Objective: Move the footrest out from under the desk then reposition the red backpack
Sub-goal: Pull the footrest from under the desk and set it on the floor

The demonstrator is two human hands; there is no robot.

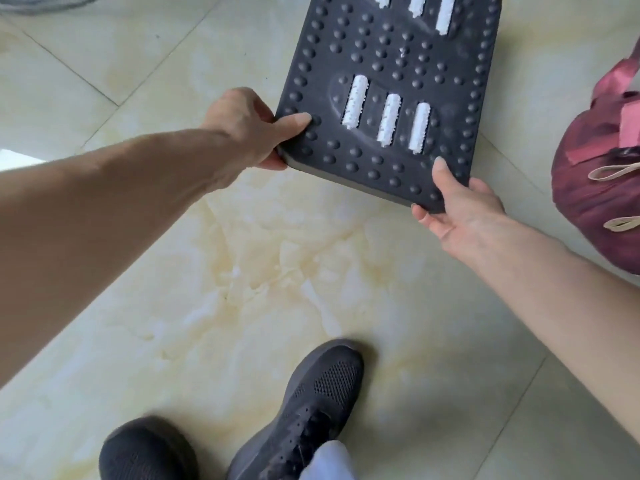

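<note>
The footrest (391, 74) is a dark grey slab with round studs and white ridged rollers, lying at the top middle over the tiled floor. My left hand (249, 128) grips its near left corner, thumb on top. My right hand (457, 206) grips the near right corner, thumb on the studded surface and fingers under the edge. The red backpack (595, 188), dark red with beige cords, sits on the floor at the right edge, just right of the footrest and partly cut off by the frame.
Pale marbled floor tiles (263, 258) fill the view. My two dark mesh shoes (304, 410) stand at the bottom centre. A grey object (41, 3) shows at the top left corner.
</note>
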